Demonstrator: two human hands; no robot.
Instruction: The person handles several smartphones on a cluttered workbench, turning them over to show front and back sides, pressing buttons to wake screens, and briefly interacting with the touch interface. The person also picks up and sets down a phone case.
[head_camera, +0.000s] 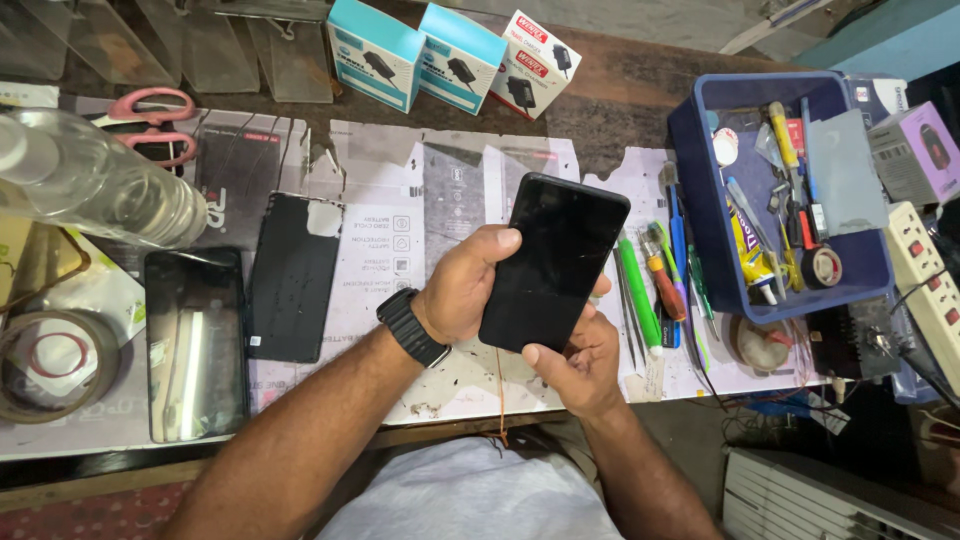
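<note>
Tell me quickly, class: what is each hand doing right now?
Left hand: closed on the black phone, gripping its left edge.
Right hand: closed on the same phone, holding its lower end.

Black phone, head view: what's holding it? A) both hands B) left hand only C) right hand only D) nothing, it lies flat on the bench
A: the left hand grips the black phone along its left edge while the right hand supports its lower end, so it is lifted above the paper-covered bench.
</note>
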